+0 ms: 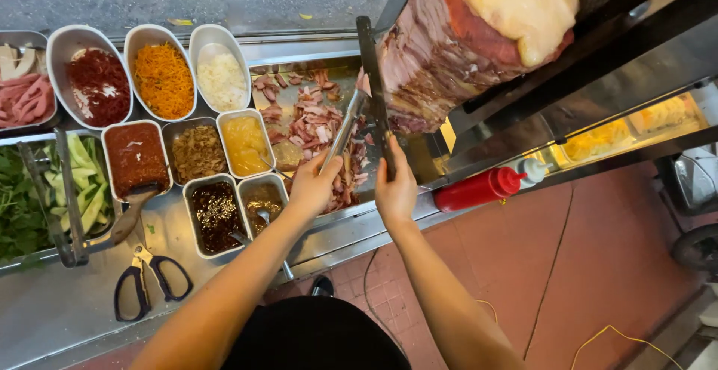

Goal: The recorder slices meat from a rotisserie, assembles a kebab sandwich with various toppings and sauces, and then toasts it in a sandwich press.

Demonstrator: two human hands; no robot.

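1. Slicing step, by my reading: right hand closed around long knife, blade upright against meat cone at the counter's right end.
2. Left hand grips metal tongs over shaved meat in tray.
3. Next stroke needs a steady downward blade.
4. Sauce tubs, scissors, red bottle nearby; nothing blocks.

Two hands, left and right. One long knife, one pair of tongs, one meat spit. Left of the hands: eight filled metal tubs, one pair of scissors. Right of them: one red squeeze bottle.
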